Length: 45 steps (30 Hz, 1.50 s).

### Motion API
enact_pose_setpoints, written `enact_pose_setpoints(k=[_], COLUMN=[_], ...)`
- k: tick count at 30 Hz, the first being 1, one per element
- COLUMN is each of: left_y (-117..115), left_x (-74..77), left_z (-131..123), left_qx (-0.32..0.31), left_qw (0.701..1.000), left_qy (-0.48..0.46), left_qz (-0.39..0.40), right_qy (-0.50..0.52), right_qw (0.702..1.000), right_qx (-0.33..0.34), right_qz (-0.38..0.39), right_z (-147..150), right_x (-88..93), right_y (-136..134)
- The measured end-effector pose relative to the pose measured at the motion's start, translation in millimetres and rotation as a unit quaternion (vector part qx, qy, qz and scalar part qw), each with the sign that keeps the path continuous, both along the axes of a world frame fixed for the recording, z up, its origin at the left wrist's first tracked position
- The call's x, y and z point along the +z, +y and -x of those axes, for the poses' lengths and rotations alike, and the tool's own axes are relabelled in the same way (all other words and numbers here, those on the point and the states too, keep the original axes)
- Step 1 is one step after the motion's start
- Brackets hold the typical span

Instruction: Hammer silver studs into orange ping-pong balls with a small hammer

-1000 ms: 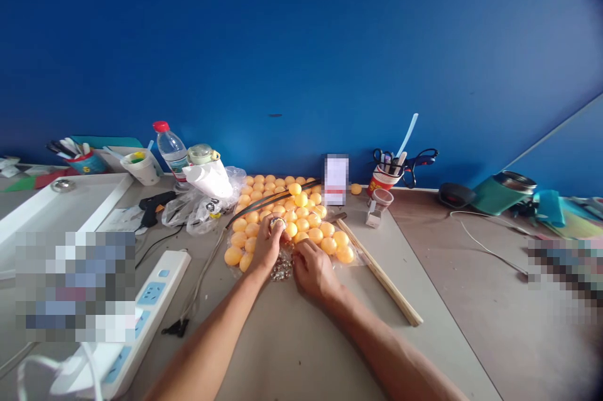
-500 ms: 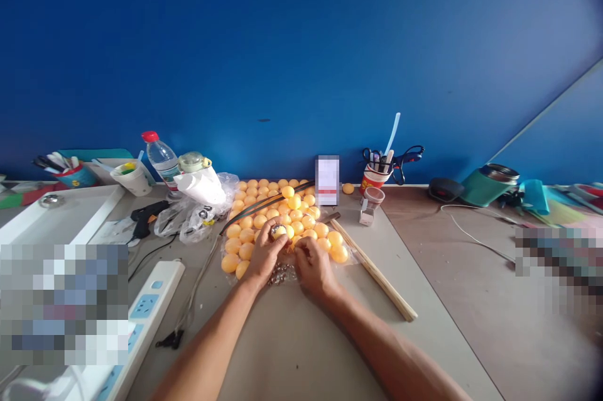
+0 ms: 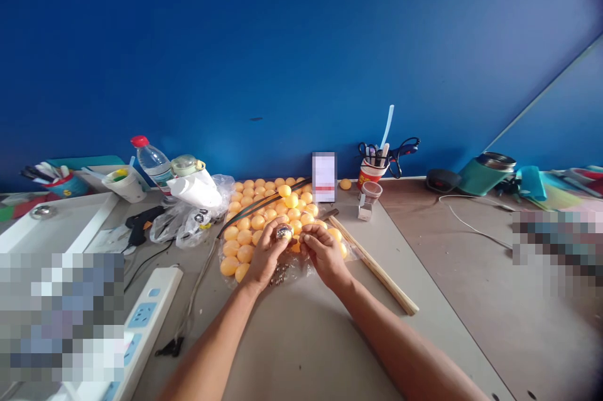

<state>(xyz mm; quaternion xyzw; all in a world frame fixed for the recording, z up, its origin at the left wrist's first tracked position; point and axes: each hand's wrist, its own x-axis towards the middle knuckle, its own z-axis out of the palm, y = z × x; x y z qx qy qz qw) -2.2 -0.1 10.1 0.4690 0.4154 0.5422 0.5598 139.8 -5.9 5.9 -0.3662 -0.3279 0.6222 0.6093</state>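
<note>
My left hand [image 3: 269,251] grips a small ball [image 3: 284,232] with a shiny silvery surface facing me; yellow-orange showed on it a moment ago. My right hand [image 3: 324,251] is just beside it, thumb and forefinger pinched together; whatever is between them is too small to make out. Beyond both hands lie many orange table tennis balls [image 3: 244,237] in clear plastic, a few stacked on top. Under my left wrist is a little heap of small shiny pieces [image 3: 279,274], partly hidden.
A wooden stick bundle [image 3: 377,266] lies right of my hands. Left are a power strip [image 3: 159,291], a glue gun [image 3: 140,225], a plastic bag [image 3: 191,225] and a bottle [image 3: 153,162]. Behind stand a phone with a blurred screen [image 3: 325,176] and a red cup of tools [image 3: 372,173].
The ball in my left hand has turned, so its silvery side shows more. My right hand has shifted slightly right and up, its fingers lifted. The view has moved a little.
</note>
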Motion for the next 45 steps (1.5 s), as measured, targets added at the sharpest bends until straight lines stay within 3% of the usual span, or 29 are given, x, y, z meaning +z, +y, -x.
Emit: enact_pose_setpoints(k=[17, 45], left_y=[-0.2, 1.7], left_x=[-4.1, -8.5], left_z=[1.7, 2.7], left_qx=[-0.072, -0.082], left_qw=[0.995, 0.993], left_qy=[0.056, 0.072], left_qz=[-0.027, -0.033], right_qy=[0.025, 0.073], right_qw=[0.997, 0.990], right_qx=[0.073, 0.104], right_qz=[0.014, 0.062], right_z=[0.7, -2.2], right_x=[2.8, 0.4], right_y=[-0.4, 0.9])
